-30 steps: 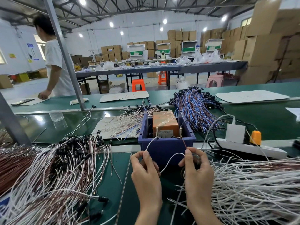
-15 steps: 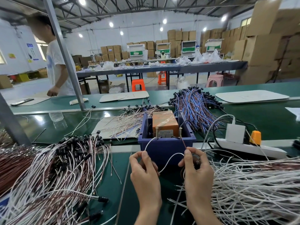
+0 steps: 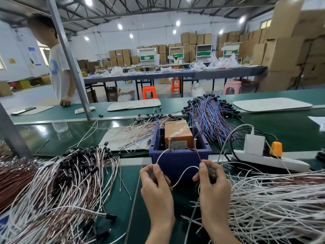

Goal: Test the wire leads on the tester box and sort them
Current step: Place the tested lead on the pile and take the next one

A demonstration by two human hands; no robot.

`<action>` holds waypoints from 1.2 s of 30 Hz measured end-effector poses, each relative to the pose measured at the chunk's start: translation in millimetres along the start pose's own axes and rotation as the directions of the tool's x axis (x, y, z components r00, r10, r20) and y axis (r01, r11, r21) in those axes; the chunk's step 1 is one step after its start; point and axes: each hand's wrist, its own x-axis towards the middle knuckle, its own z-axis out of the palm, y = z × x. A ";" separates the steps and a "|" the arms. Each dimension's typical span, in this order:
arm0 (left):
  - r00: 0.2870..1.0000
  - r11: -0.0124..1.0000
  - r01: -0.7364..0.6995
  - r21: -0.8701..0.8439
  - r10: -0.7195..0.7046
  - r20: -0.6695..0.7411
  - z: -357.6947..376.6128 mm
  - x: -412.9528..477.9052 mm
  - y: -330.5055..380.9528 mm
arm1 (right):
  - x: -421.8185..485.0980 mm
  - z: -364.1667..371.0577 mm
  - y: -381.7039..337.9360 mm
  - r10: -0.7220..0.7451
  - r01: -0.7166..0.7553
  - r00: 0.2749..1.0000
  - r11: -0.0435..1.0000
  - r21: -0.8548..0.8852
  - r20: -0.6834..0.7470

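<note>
Two hands work one lead: left hand (image 3: 155,187) pinches the thin white wire lead (image 3: 182,173) near its white end, right hand (image 3: 211,184) pinches the brown end. Both ends rise to the upright screw contacts (image 3: 169,143) of the orange tester box (image 3: 177,133), which sits in the blue plastic bin (image 3: 177,161). Contact prob. made, but the tips are too small to confirm. Test step underway. The heap of white leads (image 3: 272,199) at right is likely untested, and the capped white-and-brown pile (image 3: 61,182) at left appears sorted. Approx. mid-task.

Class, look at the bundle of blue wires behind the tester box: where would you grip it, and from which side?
Probably round the middle of the blue wire bundle, coming from above. There the strands lie close and roughly parallel, while the black-capped far ends and the loose near tips fan out.
</note>
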 end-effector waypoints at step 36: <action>0.982 0.982 0.189 0.010 -0.189 0.026 0.1 6.0 -10.1 | 56.2 -151.8 -136.1 0.157 -0.192 0.981 0.791 0.581 0.111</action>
